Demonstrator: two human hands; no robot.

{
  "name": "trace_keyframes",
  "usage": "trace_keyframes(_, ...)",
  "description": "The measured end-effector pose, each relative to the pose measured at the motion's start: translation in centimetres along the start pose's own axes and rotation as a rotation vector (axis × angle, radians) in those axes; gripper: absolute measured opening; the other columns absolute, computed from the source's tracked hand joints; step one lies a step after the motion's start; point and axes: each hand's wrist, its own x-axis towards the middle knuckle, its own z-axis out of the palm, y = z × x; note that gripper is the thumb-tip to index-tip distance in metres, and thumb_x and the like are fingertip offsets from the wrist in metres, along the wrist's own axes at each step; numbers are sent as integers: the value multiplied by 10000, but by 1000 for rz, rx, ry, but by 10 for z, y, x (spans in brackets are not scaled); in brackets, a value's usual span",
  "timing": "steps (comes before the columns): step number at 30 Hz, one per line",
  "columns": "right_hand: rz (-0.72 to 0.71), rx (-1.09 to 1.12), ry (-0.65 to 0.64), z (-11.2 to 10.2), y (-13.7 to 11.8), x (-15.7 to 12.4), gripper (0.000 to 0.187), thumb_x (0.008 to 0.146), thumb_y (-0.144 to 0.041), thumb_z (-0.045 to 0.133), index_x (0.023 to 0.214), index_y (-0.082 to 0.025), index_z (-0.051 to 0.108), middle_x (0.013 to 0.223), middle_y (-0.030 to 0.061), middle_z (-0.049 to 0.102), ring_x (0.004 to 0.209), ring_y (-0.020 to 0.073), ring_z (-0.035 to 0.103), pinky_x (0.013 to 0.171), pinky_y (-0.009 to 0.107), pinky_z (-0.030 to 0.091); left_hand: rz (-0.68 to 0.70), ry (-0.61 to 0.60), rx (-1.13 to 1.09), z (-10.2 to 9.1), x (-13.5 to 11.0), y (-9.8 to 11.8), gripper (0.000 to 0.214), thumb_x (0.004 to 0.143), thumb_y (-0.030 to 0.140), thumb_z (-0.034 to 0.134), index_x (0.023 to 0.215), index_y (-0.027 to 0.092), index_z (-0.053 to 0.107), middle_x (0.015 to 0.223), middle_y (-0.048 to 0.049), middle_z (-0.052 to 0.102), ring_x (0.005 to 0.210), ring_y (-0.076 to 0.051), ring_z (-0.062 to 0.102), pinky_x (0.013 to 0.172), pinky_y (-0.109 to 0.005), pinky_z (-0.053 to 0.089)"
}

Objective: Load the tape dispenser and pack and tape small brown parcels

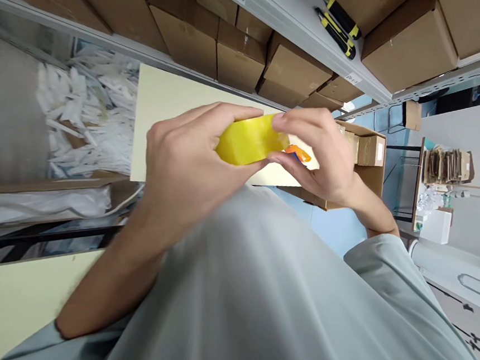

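Note:
A roll of yellow tape [253,139] is held up in front of my body, above the pale tabletop. My left hand [195,150] wraps round its left side, with the thumb along the lower edge and fingers along the upper one. My right hand [316,145] is closed at the roll's right end, fingertips and thumb pinching there. Whether a loose tape end lies between those fingertips cannot be made out. Behind the right hand, a small orange and blue object [299,153] shows on the tabletop [161,103], partly covered by the fingers.
Cardboard boxes [237,57] line the shelf behind the table. Two yellow and black box cutters [338,28] lie on the upper shelf. An open carton [369,174] with smaller boxes stands at right. White scrap strips [90,103] are heaped at left.

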Motion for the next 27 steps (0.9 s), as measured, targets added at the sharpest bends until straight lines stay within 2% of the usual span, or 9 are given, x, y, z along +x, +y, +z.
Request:
trace_keyframes(5, 64, 117, -34, -14, -11, 12, 170, 1207, -347, 602, 1240, -302, 763, 1200, 70, 812, 1125, 228, 780, 986, 424, 690, 68, 37, 110, 3, 1, -8, 256, 1031, 380, 814, 1265, 291, 761, 1100, 38, 863, 1016, -228, 855, 877, -374, 678)
trace_keyframes(9, 71, 26, -51, -3, -6, 10, 138, 1210, -259, 575, 1210, -259, 712, 1183, 65, 793, 1094, 218, 761, 955, 427, 673, 108, 6, 195, 2, 1, -10, 249, 1043, 359, 783, 1282, 296, 751, 993, 44, 811, 969, -215, 843, 857, -364, 672)
trace_keyframes(14, -23, -133, -159, 24, 12, -4, 251, 1223, -321, 492, 1350, -261, 700, 1293, 84, 790, 1277, 306, 789, 1055, 561, 689, -104, -33, 96, 0, 2, -9, 341, 963, 398, 872, 1275, 298, 778, 1103, 57, 855, 987, -215, 851, 836, -345, 663)
trace_keyframes(17, -63, -177, -84, 34, 22, -8, 263, 1210, -248, 458, 1267, -265, 714, 1248, 77, 804, 1230, 271, 813, 1044, 511, 705, -153, -85, 26, -1, 2, -19, 574, 878, 572, 966, 1344, 303, 765, 1123, 53, 849, 1005, -228, 846, 859, -366, 677)
trace_keyframes(19, 9, -129, -82, 38, 27, -10, 253, 1210, -247, 470, 1211, -291, 719, 1233, 67, 808, 1212, 241, 812, 1054, 461, 700, -152, -110, -25, 1, -1, -33, 685, 844, 652, 979, 1381, 296, 749, 1192, 27, 842, 1129, -263, 833, 990, -425, 688)
trace_keyframes(21, 150, -23, -165, 41, 30, -12, 201, 1216, -337, 525, 1191, -308, 722, 1237, 74, 806, 1248, 249, 795, 1094, 459, 689, -204, -104, -147, 7, -8, -50, 691, 840, 702, 965, 1344, 278, 755, 1215, -5, 834, 1162, -266, 814, 1034, -445, 681)
trace_keyframes(23, 283, 69, -231, 42, 31, -13, 208, 1212, -442, 561, 1197, -313, 724, 1247, 97, 801, 1284, 272, 775, 1123, 482, 685, -275, -90, -312, 16, -17, -66, 643, 846, 746, 945, 1217, 248, 778, 1095, -23, 820, 1013, -227, 796, 898, -404, 685)
trace_keyframes(25, 354, 153, -215, 38, 30, -13, 238, 1212, -492, 550, 1286, -327, 705, 1294, 112, 793, 1306, 275, 763, 1121, 485, 698, -286, -63, -402, 24, -25, -77, 635, 842, 771, 943, 1123, 224, 785, 1009, -29, 796, 906, -200, 761, 776, -371, 656)
trace_keyframes(27, 367, 293, -144, 30, 27, -11, 326, 1207, -494, 569, 1485, -333, 622, 1379, 111, 769, 1323, 267, 763, 1099, 488, 723, -217, -7, -359, 26, -28, -81, 644, 828, 754, 970, 1136, 217, 792, 1009, -33, 793, 941, -212, 775, 809, -385, 663)
